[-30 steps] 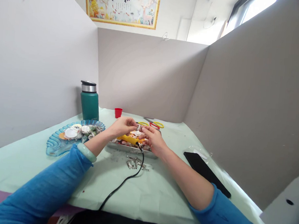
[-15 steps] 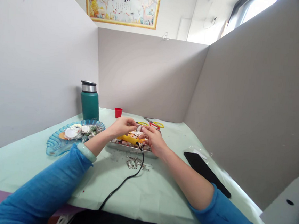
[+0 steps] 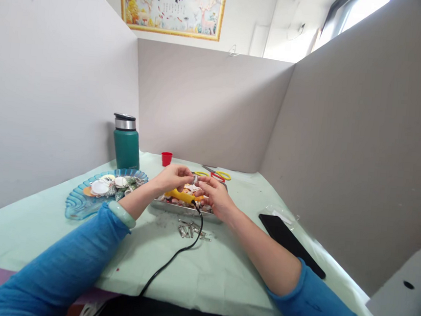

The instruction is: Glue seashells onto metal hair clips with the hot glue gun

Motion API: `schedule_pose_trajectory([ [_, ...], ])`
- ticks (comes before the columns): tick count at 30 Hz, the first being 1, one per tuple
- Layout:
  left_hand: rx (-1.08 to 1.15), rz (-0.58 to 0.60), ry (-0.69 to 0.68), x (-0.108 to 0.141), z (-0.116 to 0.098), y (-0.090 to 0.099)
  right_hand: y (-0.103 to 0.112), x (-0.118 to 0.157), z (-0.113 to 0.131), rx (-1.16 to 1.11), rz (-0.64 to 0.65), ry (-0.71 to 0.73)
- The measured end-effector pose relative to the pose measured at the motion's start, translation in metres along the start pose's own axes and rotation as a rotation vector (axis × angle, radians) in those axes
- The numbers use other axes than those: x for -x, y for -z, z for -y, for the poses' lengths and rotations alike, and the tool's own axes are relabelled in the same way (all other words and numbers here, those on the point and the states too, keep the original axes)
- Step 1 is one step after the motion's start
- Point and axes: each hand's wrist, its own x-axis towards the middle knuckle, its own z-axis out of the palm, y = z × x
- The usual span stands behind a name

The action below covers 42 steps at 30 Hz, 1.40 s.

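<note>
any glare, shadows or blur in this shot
Head view: window washed out by glare; diagonal shadow across back partition; right edge of the picture darkened and blurred; small piece between left hand and right hand too indistinct to identify.

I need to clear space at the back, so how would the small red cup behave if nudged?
The small red cup would probably slide or tip easily, since it looks small and narrows toward its base. It seems light, perhaps thin plastic, and might roll in a curve once over, given its round, tapered wall.

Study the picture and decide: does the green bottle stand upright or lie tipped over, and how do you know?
Upright: the green bottle stands with its black lid uppermost and its sides roughly vertical.
</note>
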Motion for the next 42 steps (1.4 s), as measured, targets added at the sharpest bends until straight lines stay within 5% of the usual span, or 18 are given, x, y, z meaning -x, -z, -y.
schedule_pose_trajectory([
  [23, -0.007, 0.006, 0.027, 0.0013, -0.004, -0.0013, 0.0021, 0.0002, -0.0034, 0.026, 0.092, 0.038],
  [42, 0.566, 0.168, 0.249, 0.0021, -0.0021, 0.0048, -0.0001, 0.001, -0.0019, -0.009, 0.05, 0.09],
])
